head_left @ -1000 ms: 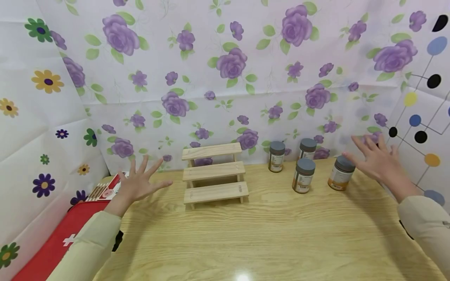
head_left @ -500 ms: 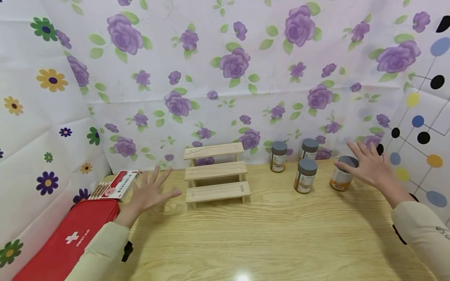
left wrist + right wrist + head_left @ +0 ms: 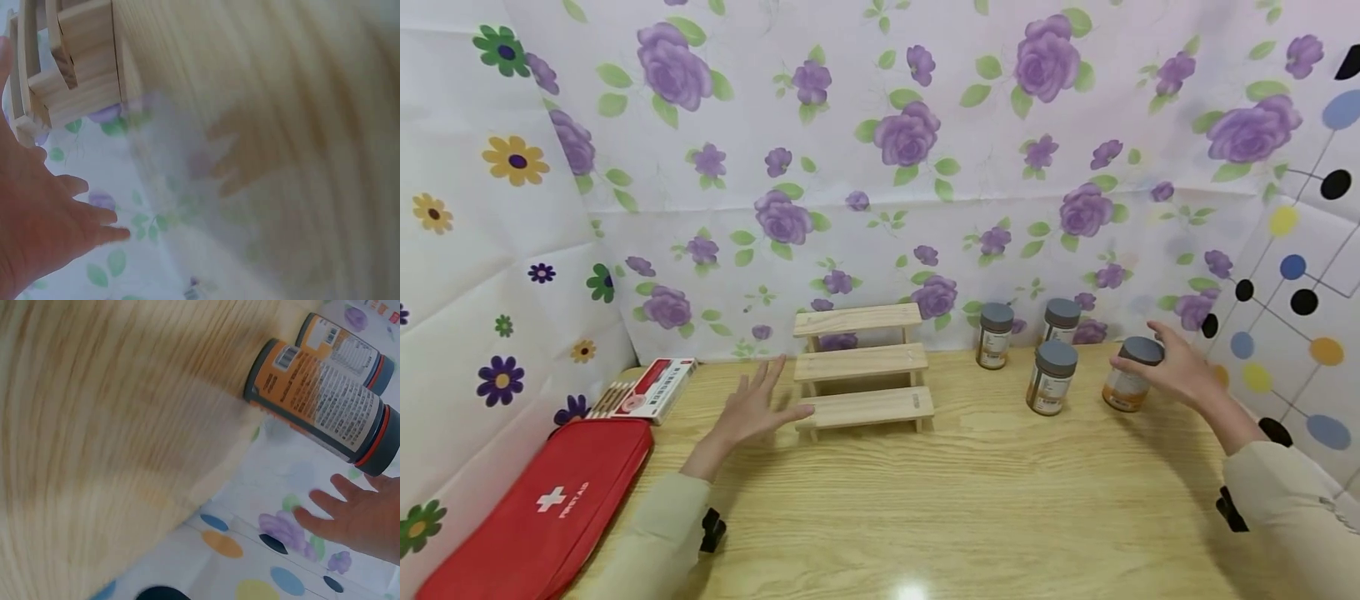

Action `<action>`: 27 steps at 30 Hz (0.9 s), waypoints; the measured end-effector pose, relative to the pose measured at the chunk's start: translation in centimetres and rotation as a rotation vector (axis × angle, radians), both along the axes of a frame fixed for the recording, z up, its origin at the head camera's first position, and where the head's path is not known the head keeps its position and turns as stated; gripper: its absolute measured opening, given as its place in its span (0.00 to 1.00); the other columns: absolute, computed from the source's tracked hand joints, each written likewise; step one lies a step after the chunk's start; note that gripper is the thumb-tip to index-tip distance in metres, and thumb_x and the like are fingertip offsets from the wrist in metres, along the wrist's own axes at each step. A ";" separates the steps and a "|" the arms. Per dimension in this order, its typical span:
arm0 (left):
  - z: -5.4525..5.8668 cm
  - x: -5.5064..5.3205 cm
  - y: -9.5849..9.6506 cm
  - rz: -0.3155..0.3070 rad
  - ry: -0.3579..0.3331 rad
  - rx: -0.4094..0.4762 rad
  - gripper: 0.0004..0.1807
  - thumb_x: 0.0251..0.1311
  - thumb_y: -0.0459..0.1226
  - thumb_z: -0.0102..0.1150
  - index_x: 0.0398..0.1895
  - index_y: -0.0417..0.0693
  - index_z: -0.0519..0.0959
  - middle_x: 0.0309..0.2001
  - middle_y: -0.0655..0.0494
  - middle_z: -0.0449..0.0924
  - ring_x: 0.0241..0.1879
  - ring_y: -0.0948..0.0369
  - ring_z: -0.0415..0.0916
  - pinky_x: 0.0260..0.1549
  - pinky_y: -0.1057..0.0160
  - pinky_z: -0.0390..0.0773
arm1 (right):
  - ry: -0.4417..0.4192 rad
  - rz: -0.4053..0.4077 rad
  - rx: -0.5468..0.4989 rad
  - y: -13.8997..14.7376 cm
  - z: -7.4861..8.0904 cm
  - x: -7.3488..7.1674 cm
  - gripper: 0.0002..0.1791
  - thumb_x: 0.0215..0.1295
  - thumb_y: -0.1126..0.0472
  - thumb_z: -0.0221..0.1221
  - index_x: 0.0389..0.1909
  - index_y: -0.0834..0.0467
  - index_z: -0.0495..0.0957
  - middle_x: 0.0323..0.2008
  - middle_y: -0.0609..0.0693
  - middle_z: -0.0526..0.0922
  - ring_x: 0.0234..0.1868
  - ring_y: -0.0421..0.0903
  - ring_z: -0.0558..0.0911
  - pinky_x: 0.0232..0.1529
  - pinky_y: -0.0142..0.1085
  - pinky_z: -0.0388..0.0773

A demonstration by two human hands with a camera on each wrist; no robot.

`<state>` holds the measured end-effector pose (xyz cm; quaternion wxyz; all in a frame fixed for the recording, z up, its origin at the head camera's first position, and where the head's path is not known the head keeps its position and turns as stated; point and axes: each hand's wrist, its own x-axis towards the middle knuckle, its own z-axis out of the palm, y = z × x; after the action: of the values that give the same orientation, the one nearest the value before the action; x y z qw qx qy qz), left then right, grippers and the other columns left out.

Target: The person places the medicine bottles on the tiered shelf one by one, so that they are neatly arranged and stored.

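Note:
My left hand (image 3: pixel 751 410) reaches with fingers spread beside the three-tier wooden rack (image 3: pixel 863 407), its thumb overlapping the lowest step's left end in the head view. In the left wrist view the left hand (image 3: pixel 50 219) has fingers extended, holding nothing, with the rack (image 3: pixel 87 62) above it. My right hand (image 3: pixel 1180 367) is at the rightmost jar (image 3: pixel 1126 388), with thumb and fingers on either side of its grey lid. The right wrist view has the right hand's fingers (image 3: pixel 319 515) apart and loosely extended just past the lid of that jar (image 3: pixel 319 400).
Three more grey-lidded jars stand left of that one: a front jar (image 3: pixel 1049 385), a back jar (image 3: pixel 1062 322) and a left jar (image 3: pixel 993 340). A red first-aid pouch (image 3: pixel 542 508) and a white-and-red box (image 3: pixel 655 390) lie at left. Flowered sheets (image 3: pixel 880 242) enclose the wooden table (image 3: pixel 925 500).
My left hand has moved right, from near the box to the rack's left end. My right hand has moved left and lower, onto the rightmost jar's lid, its fingers less spread.

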<state>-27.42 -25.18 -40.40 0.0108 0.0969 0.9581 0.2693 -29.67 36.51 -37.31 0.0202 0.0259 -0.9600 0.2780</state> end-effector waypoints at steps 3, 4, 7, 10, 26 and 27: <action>-0.5 -0.2 0.6 -0.033 -0.022 0.096 0.60 0.57 0.63 0.58 0.79 0.58 0.31 0.78 0.37 0.28 0.72 0.24 0.26 0.63 0.20 0.36 | -0.027 -0.016 -0.098 0.0 -0.3 0.2 0.59 0.66 0.36 0.54 0.76 0.68 0.29 0.70 0.81 0.43 0.66 0.80 0.53 0.56 0.72 0.62; -0.6 -0.2 0.7 -0.046 -0.019 0.123 0.60 0.57 0.61 0.60 0.79 0.56 0.30 0.78 0.38 0.28 0.72 0.25 0.26 0.63 0.21 0.37 | -0.034 -0.018 -0.128 0.0 -0.4 0.2 0.59 0.66 0.37 0.55 0.76 0.68 0.29 0.70 0.82 0.42 0.66 0.80 0.54 0.56 0.72 0.63; -0.9 -0.4 1.0 -0.080 -0.014 0.197 0.63 0.55 0.57 0.65 0.79 0.52 0.29 0.79 0.40 0.27 0.75 0.30 0.30 0.66 0.24 0.41 | -0.058 -0.023 -0.197 0.0 -0.5 0.3 0.59 0.67 0.39 0.55 0.76 0.68 0.29 0.71 0.81 0.40 0.67 0.80 0.53 0.57 0.70 0.63; -1.0 -0.5 1.1 -0.101 -0.034 0.261 0.65 0.53 0.55 0.69 0.79 0.55 0.28 0.79 0.41 0.28 0.75 0.32 0.36 0.68 0.27 0.46 | -0.078 -0.022 -0.248 0.0 -0.6 0.4 0.58 0.68 0.40 0.55 0.75 0.69 0.29 0.71 0.81 0.39 0.67 0.79 0.53 0.57 0.69 0.66; -3.0 -0.9 1.1 -0.249 -0.124 0.657 0.64 0.56 0.34 0.69 0.78 0.61 0.27 0.79 0.39 0.31 0.77 0.39 0.39 0.72 0.35 0.46 | -0.104 -0.052 -0.357 -0.5 -1.4 0.5 0.54 0.70 0.42 0.53 0.75 0.71 0.31 0.69 0.80 0.47 0.66 0.75 0.60 0.57 0.61 0.75; -3.1 -0.9 1.1 -0.244 -0.131 0.675 0.64 0.56 0.33 0.69 0.78 0.62 0.27 0.78 0.37 0.32 0.77 0.39 0.39 0.73 0.35 0.45 | -0.103 -0.055 -0.358 -0.5 -1.3 0.5 0.54 0.70 0.42 0.53 0.75 0.72 0.31 0.69 0.80 0.47 0.66 0.75 0.60 0.57 0.61 0.75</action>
<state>-28.31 -24.08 -43.52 0.0716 0.1913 0.7938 0.5729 -29.13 36.04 -38.66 -0.0173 -0.0188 -0.8954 0.4446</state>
